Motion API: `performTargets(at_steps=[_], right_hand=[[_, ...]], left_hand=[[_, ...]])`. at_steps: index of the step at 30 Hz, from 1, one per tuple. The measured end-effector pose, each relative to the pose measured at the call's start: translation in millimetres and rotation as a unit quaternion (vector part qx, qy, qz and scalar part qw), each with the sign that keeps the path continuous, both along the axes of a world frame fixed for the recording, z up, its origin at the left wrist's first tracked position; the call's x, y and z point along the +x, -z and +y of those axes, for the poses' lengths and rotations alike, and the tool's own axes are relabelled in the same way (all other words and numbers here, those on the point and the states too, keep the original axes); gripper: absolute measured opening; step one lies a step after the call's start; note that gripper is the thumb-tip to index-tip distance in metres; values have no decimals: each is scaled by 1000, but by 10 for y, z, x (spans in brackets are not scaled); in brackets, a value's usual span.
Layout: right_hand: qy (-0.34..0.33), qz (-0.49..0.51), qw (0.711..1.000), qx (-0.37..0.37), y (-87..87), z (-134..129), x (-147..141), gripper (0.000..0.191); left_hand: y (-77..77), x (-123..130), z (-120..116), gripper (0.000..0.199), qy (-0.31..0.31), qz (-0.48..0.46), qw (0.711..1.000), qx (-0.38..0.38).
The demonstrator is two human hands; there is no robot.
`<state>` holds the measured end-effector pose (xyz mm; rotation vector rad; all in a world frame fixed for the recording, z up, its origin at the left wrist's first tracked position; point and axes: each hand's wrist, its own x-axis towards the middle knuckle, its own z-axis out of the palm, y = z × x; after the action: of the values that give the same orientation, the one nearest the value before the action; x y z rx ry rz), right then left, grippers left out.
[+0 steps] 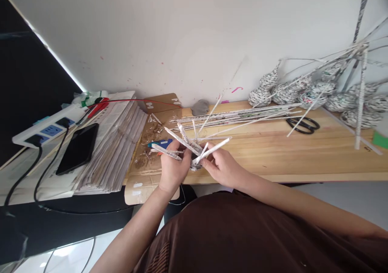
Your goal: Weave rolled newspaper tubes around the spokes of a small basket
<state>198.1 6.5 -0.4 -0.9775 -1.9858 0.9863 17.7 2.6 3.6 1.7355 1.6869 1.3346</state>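
A small woven piece of rolled newspaper [195, 167] is between my hands near the table's front edge, its paper tubes spreading outward. My left hand [173, 166] is closed round its left side, thumb toward the middle. On the right side, my right hand [220, 166] pinches the base of a white paper tube [218, 144]. Palms and fingers hide much of the weave. Just behind my left hand lies a blue tool [163, 143], partly covered.
A bundle of paper tubes [242, 115] lies behind my hands. Black scissors [303, 124] and woven gourd shapes [285, 93] are to the right. Stacked newspapers [118, 139], a phone [78, 148] and a power strip [50, 129] occupy the left. Cardboard [142, 186] overhangs the front edge.
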Motion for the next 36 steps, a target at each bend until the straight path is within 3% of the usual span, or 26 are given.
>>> performTargets(at_steps=[3, 7, 14, 22, 32, 36], right_hand=[[-18, 22, 1000, 11, -11, 47, -24, 11], [-20, 26, 999, 13, -16, 74, -11, 15], [-17, 8, 1000, 25, -33, 49, -27, 14], [-19, -39, 998, 54, -33, 62, -88, 15], [-18, -43, 999, 2, -134, 84, -177, 15], [-17, -63, 998, 0, -190, 81, -200, 6]], left_hand=[[-111, -85, -34, 9, 52, 2, 997, -49], [-202, -285, -111, 38, 181, -88, 971, -126], [-92, -537, -131, 47, 269, -126, 940, -169], [-94, -449, -97, 31, 171, -134, 961, -172], [-273, -366, -31, 22, 62, -13, 982, -175], [-343, -291, -48, 22, 40, 31, 986, -160]])
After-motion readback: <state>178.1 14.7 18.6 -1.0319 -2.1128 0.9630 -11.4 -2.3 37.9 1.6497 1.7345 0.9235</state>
